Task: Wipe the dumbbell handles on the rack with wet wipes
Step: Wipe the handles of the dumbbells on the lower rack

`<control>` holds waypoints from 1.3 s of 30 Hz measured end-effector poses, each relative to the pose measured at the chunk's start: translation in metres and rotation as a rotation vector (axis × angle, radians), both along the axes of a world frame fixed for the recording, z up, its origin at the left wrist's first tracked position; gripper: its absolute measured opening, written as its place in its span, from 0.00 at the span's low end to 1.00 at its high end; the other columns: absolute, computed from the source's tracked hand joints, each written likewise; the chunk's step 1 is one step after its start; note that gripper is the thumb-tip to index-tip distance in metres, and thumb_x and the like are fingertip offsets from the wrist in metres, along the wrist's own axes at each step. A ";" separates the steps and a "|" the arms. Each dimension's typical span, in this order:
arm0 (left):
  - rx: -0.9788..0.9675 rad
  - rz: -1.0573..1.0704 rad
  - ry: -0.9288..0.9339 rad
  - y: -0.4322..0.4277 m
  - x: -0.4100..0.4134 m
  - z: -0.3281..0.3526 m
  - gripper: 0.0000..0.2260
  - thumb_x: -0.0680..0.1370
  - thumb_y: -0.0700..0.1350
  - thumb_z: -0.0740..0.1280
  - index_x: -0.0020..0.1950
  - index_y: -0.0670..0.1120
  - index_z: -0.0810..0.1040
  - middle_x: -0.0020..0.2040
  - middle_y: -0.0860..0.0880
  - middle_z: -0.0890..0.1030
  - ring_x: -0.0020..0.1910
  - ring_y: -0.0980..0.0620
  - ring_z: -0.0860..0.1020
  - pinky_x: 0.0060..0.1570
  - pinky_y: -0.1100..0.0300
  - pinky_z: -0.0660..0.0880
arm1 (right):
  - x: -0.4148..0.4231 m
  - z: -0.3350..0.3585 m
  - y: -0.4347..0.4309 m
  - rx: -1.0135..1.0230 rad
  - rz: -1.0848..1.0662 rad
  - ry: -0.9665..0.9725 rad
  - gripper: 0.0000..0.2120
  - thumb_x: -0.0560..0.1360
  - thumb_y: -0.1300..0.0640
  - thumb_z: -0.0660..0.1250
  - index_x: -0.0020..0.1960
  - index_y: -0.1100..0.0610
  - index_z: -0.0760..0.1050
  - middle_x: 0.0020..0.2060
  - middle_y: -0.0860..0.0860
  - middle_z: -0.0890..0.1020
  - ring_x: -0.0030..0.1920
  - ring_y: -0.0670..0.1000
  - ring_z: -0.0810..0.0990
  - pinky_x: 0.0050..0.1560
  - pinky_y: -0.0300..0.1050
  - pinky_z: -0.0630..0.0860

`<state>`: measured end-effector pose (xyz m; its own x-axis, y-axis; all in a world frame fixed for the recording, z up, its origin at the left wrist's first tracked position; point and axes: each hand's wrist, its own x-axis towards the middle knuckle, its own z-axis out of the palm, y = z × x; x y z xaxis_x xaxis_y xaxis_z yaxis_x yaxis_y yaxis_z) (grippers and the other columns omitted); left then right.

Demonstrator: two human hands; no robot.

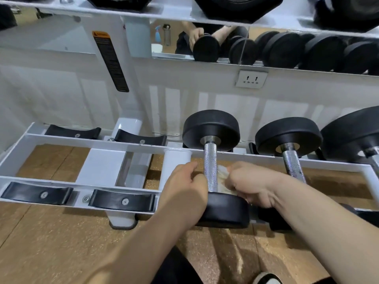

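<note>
**On the bottom rack tier: wipe is on the first dumbbell's handle**

On the lowest tier of the white rack [98, 143], the leftmost dumbbell [211, 128] lies across the two rails, with its far head at the back rail and its near head at the front rail. Its knurled steel handle [210, 167] spans the gap between them.

- Right hand [252, 185]: clenched around a crumpled white wet wipe [222, 177], which it presses against the right side of the handle at its near half.
- Left hand [184, 181]: fingers curled and up against the left side of the handle, opposite the wipe. Can't tell whether they actually close round the bar.
- Both forearms come in from the bottom of the frame.

A second dumbbell [291, 160] sits just to the right on the same tier. A larger third dumbbell [352, 134] is at the right edge. Four black rubber cradles [123, 200] are bolted to the rails left of the hands.

A mirror [205, 23] on the wall behind reflects the hands and a row of dumbbells. A wall socket [251, 78] sits below it, and a warning label [110, 60] runs down the rack upright. The floor [51, 242] is brown and speckled.
</note>
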<state>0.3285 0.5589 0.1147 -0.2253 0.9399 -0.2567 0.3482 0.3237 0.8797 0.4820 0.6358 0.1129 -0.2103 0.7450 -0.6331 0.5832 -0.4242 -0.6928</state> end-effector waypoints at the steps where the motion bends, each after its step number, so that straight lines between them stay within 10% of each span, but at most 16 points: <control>1: 0.007 0.008 -0.006 -0.001 0.000 -0.001 0.32 0.70 0.56 0.54 0.75 0.56 0.73 0.70 0.60 0.75 0.69 0.55 0.72 0.73 0.51 0.67 | 0.003 0.001 0.003 -0.025 -0.008 0.029 0.12 0.72 0.72 0.59 0.41 0.57 0.74 0.33 0.57 0.75 0.30 0.52 0.73 0.31 0.41 0.71; 4: 0.026 0.006 -0.015 -0.001 0.001 -0.001 0.31 0.70 0.56 0.54 0.73 0.56 0.74 0.68 0.59 0.76 0.68 0.55 0.73 0.72 0.51 0.69 | -0.006 0.006 0.014 -0.177 -0.284 0.385 0.21 0.77 0.75 0.50 0.53 0.66 0.80 0.50 0.62 0.86 0.45 0.60 0.87 0.53 0.66 0.83; 8: 0.038 0.009 -0.022 -0.002 0.000 0.000 0.30 0.71 0.55 0.55 0.72 0.57 0.75 0.67 0.59 0.77 0.67 0.55 0.74 0.72 0.51 0.69 | -0.020 0.005 0.017 -0.144 -0.511 0.616 0.21 0.79 0.76 0.46 0.59 0.65 0.75 0.57 0.64 0.80 0.38 0.58 0.84 0.31 0.48 0.82; 12: 0.057 0.022 -0.021 -0.002 0.000 -0.003 0.24 0.76 0.52 0.58 0.73 0.56 0.75 0.69 0.60 0.75 0.68 0.56 0.72 0.73 0.53 0.68 | -0.003 0.017 0.005 -0.127 -0.329 0.380 0.23 0.77 0.76 0.49 0.62 0.67 0.78 0.52 0.66 0.82 0.51 0.65 0.83 0.54 0.62 0.82; 16: 0.041 0.076 0.048 0.000 0.002 -0.005 0.20 0.82 0.47 0.59 0.73 0.57 0.75 0.69 0.60 0.75 0.68 0.55 0.73 0.71 0.56 0.68 | 0.011 0.047 -0.004 0.154 -0.155 0.204 0.11 0.76 0.69 0.59 0.50 0.64 0.80 0.38 0.58 0.83 0.36 0.56 0.81 0.34 0.45 0.75; 20: 0.076 0.054 0.019 -0.004 0.003 -0.006 0.23 0.76 0.54 0.57 0.69 0.58 0.76 0.64 0.58 0.79 0.63 0.56 0.75 0.67 0.55 0.71 | -0.008 0.026 -0.003 0.915 0.273 -0.224 0.29 0.75 0.69 0.60 0.74 0.52 0.75 0.67 0.48 0.80 0.67 0.48 0.77 0.65 0.41 0.72; 23: 0.122 0.043 -0.036 -0.003 0.000 -0.008 0.25 0.70 0.57 0.56 0.65 0.58 0.78 0.60 0.59 0.81 0.59 0.58 0.77 0.65 0.53 0.74 | -0.007 0.006 0.004 0.855 0.588 -0.290 0.40 0.73 0.72 0.57 0.83 0.52 0.61 0.83 0.47 0.56 0.84 0.48 0.50 0.82 0.45 0.53; 27: 0.129 0.060 -0.097 -0.001 0.000 -0.013 0.20 0.70 0.55 0.57 0.58 0.57 0.80 0.53 0.59 0.83 0.53 0.61 0.79 0.57 0.56 0.76 | -0.005 0.016 0.003 0.733 0.733 -0.244 0.40 0.72 0.74 0.56 0.80 0.50 0.67 0.83 0.44 0.57 0.84 0.48 0.41 0.83 0.49 0.39; 31: 0.111 0.125 -0.149 -0.003 0.001 -0.011 0.14 0.69 0.52 0.59 0.51 0.56 0.78 0.45 0.56 0.84 0.44 0.59 0.80 0.45 0.59 0.72 | -0.002 0.040 -0.011 0.490 0.716 -0.064 0.34 0.75 0.73 0.53 0.68 0.46 0.82 0.80 0.37 0.61 0.78 0.34 0.45 0.69 0.23 0.37; 35: 0.123 0.118 -0.130 -0.004 0.000 -0.007 0.17 0.69 0.53 0.58 0.55 0.57 0.77 0.48 0.55 0.82 0.45 0.57 0.78 0.44 0.60 0.69 | -0.004 0.032 -0.001 0.729 0.778 -0.368 0.34 0.75 0.68 0.58 0.79 0.51 0.69 0.82 0.42 0.59 0.83 0.41 0.45 0.81 0.52 0.30; 39: 0.128 0.114 -0.122 -0.005 0.000 -0.006 0.16 0.70 0.54 0.58 0.54 0.59 0.77 0.53 0.55 0.82 0.49 0.55 0.78 0.48 0.57 0.70 | -0.013 0.033 -0.004 0.753 0.846 -0.476 0.36 0.77 0.67 0.59 0.82 0.47 0.62 0.84 0.43 0.54 0.83 0.44 0.41 0.80 0.55 0.31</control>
